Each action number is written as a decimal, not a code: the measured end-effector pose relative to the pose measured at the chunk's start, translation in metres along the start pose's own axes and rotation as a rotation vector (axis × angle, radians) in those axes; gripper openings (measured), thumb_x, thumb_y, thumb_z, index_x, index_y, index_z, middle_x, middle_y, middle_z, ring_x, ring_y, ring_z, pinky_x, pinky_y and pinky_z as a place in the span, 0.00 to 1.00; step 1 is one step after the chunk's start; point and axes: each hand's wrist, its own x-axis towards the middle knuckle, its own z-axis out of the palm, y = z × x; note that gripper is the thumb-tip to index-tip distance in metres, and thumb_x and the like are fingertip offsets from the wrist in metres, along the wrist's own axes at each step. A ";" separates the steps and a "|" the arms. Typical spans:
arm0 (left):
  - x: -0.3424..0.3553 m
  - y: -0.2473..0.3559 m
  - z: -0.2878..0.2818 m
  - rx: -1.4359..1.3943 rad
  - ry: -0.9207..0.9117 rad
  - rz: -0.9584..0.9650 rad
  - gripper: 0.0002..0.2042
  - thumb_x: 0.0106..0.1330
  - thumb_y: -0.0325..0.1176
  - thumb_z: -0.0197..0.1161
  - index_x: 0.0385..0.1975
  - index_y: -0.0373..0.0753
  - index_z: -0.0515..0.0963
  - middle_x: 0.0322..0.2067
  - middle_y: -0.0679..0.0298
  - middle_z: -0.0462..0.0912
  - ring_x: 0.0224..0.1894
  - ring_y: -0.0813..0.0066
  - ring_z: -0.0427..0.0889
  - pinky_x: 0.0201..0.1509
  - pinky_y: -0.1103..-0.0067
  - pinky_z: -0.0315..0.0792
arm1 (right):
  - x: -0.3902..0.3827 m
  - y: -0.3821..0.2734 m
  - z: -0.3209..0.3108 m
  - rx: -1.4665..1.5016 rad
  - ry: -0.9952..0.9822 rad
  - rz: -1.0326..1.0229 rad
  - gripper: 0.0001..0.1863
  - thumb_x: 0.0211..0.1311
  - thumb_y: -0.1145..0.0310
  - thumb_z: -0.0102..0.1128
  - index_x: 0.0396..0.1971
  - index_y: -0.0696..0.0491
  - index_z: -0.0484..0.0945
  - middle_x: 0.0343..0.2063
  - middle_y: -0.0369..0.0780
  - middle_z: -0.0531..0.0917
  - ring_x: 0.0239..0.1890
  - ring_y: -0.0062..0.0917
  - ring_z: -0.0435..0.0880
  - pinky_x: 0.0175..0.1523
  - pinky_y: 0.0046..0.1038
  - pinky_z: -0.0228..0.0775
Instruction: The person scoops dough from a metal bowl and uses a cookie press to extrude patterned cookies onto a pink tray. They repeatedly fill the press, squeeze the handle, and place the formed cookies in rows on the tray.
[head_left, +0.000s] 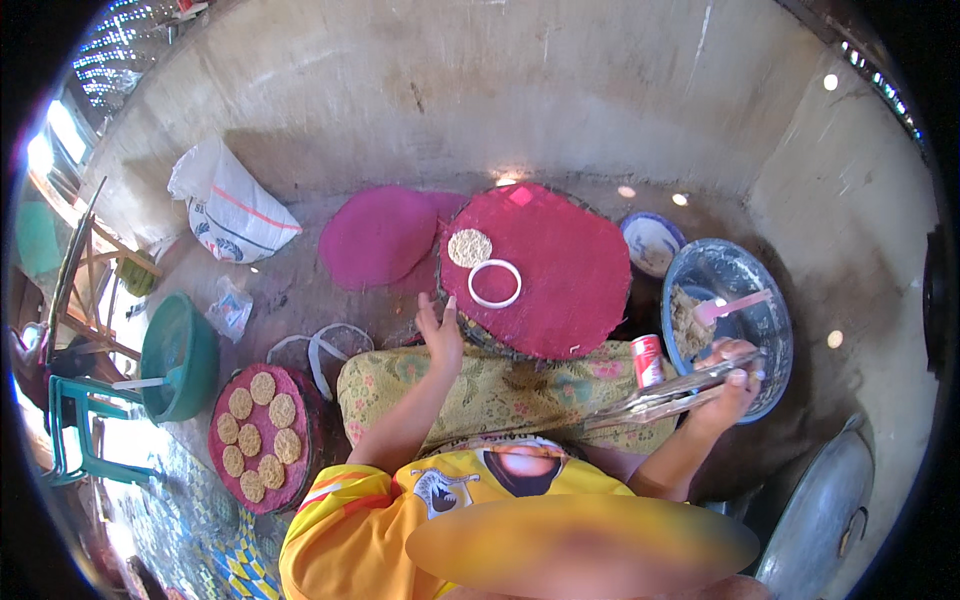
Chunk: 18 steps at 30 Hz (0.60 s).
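Note:
My left hand (440,338), fingers spread and holding nothing, is at the near left edge of a red cloth-covered round board (560,270). On that board lie a pale round grain cake (469,248) and, beside it, a white ring (518,284). My right hand (730,385) grips a long, shiny, see-through strip that looks like folded plastic (650,404), held over my lap near the basin. A red can (647,362) stands on the flowered cloth (400,385) across my legs. The grey-blue basin (775,335) holds a pale grain mixture (688,320) and a pink spatula (738,305).
At left, a smaller red round board (230,465) carries several grain cakes (262,388). Farther out are a green basin (195,385), a green chair (90,440) and a white sack (235,215). A bowl (652,245) sits behind the basin; a large metal lid (815,525) leans at right.

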 end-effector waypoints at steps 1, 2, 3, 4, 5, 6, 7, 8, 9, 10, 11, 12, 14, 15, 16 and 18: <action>-0.006 0.012 0.003 0.136 -0.013 0.147 0.25 0.60 0.32 0.58 0.56 0.33 0.60 0.47 0.58 0.67 0.52 0.68 0.64 0.58 0.75 0.57 | 0.002 0.003 0.006 0.011 -0.026 0.082 0.18 0.49 0.58 0.59 0.30 0.58 0.69 0.22 0.38 0.70 0.27 0.22 0.70 0.29 0.19 0.66; -0.013 0.025 0.004 0.272 -0.023 0.297 0.26 0.59 0.33 0.60 0.57 0.34 0.60 0.49 0.57 0.65 0.54 0.65 0.63 0.60 0.72 0.55 | 0.002 0.009 0.016 0.042 -0.064 0.145 0.16 0.50 0.61 0.58 0.30 0.58 0.69 0.23 0.37 0.71 0.26 0.21 0.70 0.29 0.19 0.65; -0.022 0.040 0.006 0.415 -0.031 0.432 0.27 0.58 0.34 0.61 0.57 0.36 0.61 0.51 0.56 0.64 0.57 0.63 0.61 0.62 0.70 0.53 | 0.003 0.014 0.028 0.071 -0.103 0.210 0.13 0.50 0.64 0.58 0.30 0.58 0.70 0.23 0.37 0.72 0.25 0.20 0.70 0.29 0.19 0.65; -0.031 0.054 0.010 0.439 -0.281 0.592 0.28 0.54 0.34 0.64 0.54 0.37 0.63 0.52 0.56 0.64 0.57 0.62 0.61 0.63 0.65 0.52 | 0.005 0.023 0.043 0.051 -0.167 0.244 0.11 0.50 0.67 0.58 0.29 0.57 0.70 0.23 0.36 0.72 0.24 0.19 0.70 0.29 0.19 0.64; -0.041 0.066 0.015 0.454 -0.513 0.729 0.28 0.50 0.35 0.66 0.52 0.38 0.65 0.52 0.55 0.63 0.58 0.60 0.61 0.63 0.61 0.50 | 0.009 0.030 0.058 0.056 -0.246 0.251 0.08 0.51 0.69 0.57 0.29 0.57 0.71 0.24 0.36 0.73 0.24 0.18 0.71 0.28 0.19 0.64; -0.053 0.074 0.021 0.556 -0.627 0.922 0.29 0.46 0.34 0.67 0.51 0.38 0.65 0.52 0.55 0.64 0.59 0.59 0.61 0.63 0.58 0.49 | 0.009 0.035 0.072 0.050 -0.277 0.332 0.07 0.51 0.71 0.58 0.27 0.57 0.72 0.23 0.34 0.73 0.24 0.16 0.70 0.29 0.17 0.62; -0.062 0.080 0.027 0.674 -0.736 1.061 0.30 0.42 0.33 0.68 0.49 0.37 0.66 0.52 0.55 0.64 0.59 0.58 0.60 0.63 0.56 0.47 | 0.007 0.040 0.086 0.071 -0.319 0.382 0.06 0.50 0.73 0.60 0.25 0.56 0.72 0.22 0.32 0.72 0.25 0.14 0.70 0.30 0.16 0.60; -0.065 0.083 0.030 0.590 -0.766 1.108 0.30 0.41 0.32 0.66 0.48 0.35 0.66 0.50 0.54 0.66 0.57 0.57 0.63 0.63 0.54 0.45 | 0.004 0.043 0.100 0.124 -0.365 0.402 0.08 0.51 0.69 0.60 0.25 0.56 0.73 0.23 0.34 0.73 0.25 0.15 0.70 0.30 0.18 0.62; -0.067 0.083 0.031 0.572 -0.845 1.097 0.29 0.40 0.32 0.64 0.48 0.33 0.67 0.47 0.54 0.69 0.54 0.55 0.65 0.63 0.52 0.43 | 0.002 0.046 0.111 0.177 -0.412 0.424 0.10 0.51 0.66 0.60 0.25 0.57 0.73 0.24 0.36 0.74 0.25 0.17 0.71 0.30 0.19 0.63; -0.064 0.081 0.033 0.491 -0.737 1.192 0.30 0.37 0.33 0.65 0.45 0.31 0.68 0.45 0.52 0.71 0.52 0.54 0.69 0.62 0.55 0.49 | 0.001 0.049 0.120 0.218 -0.447 0.446 0.10 0.51 0.65 0.61 0.26 0.57 0.73 0.25 0.36 0.74 0.25 0.17 0.71 0.29 0.19 0.63; -0.060 0.077 0.033 0.481 -0.764 1.174 0.30 0.36 0.33 0.65 0.44 0.31 0.68 0.44 0.51 0.71 0.51 0.55 0.69 0.61 0.56 0.52 | 0.002 0.052 0.125 0.263 -0.494 0.483 0.11 0.51 0.65 0.61 0.26 0.57 0.73 0.25 0.36 0.74 0.25 0.16 0.71 0.29 0.20 0.63; -0.054 0.073 0.031 0.493 -0.802 1.148 0.30 0.35 0.33 0.65 0.44 0.30 0.68 0.44 0.51 0.71 0.50 0.55 0.70 0.60 0.56 0.54 | 0.002 0.054 0.130 0.205 -0.539 0.402 0.12 0.51 0.64 0.62 0.29 0.57 0.73 0.26 0.35 0.74 0.26 0.17 0.72 0.31 0.20 0.65; -0.040 0.066 0.028 0.505 -0.759 1.111 0.25 0.35 0.33 0.67 0.38 0.33 0.71 0.38 0.52 0.75 0.43 0.56 0.74 0.50 0.62 0.66 | 0.000 0.056 0.131 0.110 -0.609 0.443 0.21 0.53 0.63 0.61 0.44 0.57 0.69 0.33 0.35 0.74 0.36 0.19 0.72 0.43 0.22 0.65; -0.034 0.064 0.029 0.386 -0.725 0.885 0.23 0.37 0.33 0.67 0.37 0.34 0.72 0.36 0.53 0.76 0.41 0.56 0.75 0.48 0.63 0.67 | -0.002 0.056 0.131 0.035 -0.586 0.363 0.23 0.54 0.66 0.61 0.49 0.57 0.68 0.35 0.35 0.74 0.39 0.20 0.72 0.47 0.24 0.65; -0.028 0.064 0.031 0.221 -0.663 0.660 0.21 0.38 0.33 0.67 0.35 0.35 0.73 0.34 0.54 0.77 0.38 0.56 0.76 0.45 0.64 0.68 | -0.008 0.055 0.129 0.024 -0.605 0.414 0.27 0.54 0.65 0.60 0.53 0.56 0.65 0.37 0.36 0.74 0.41 0.21 0.72 0.49 0.25 0.65; -0.017 0.067 0.032 0.028 -0.391 0.524 0.14 0.40 0.33 0.67 0.29 0.39 0.74 0.26 0.56 0.78 0.31 0.55 0.78 0.37 0.68 0.71 | -0.027 0.049 0.126 -0.163 -0.599 0.556 0.29 0.54 0.61 0.59 0.55 0.55 0.63 0.39 0.38 0.75 0.42 0.22 0.72 0.50 0.25 0.64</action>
